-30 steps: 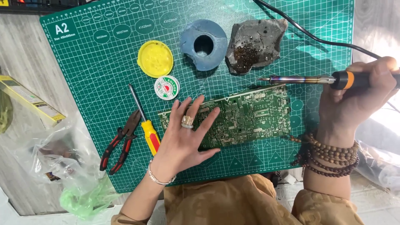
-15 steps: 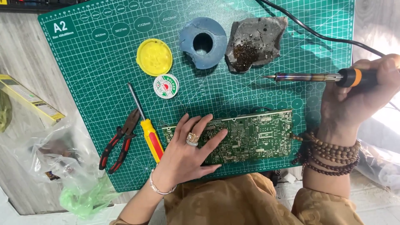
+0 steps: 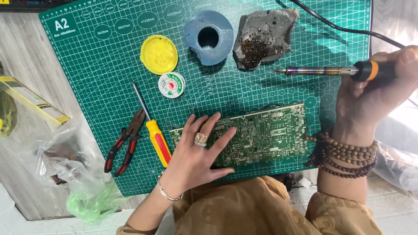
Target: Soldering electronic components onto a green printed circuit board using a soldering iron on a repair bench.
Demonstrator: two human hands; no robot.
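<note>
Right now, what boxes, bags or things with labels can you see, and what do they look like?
Solder reel: mat centre-left, round, white, green-and-red label.
Yellow box: left of mat, long, flat.
Clear plastic bag: lower left, crumpled.
Green bag: below it, scrunched.
Cutting mat: green, white corner label.

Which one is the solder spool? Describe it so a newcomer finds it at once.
Start at the green cutting mat covering the table. Near its middle-left, just below the yellow round lid and right of the screwdriver's metal tip, lies the solder spool. It is the smallest disc there, white with a red and green label, unlike the plain yellow lid.
</note>
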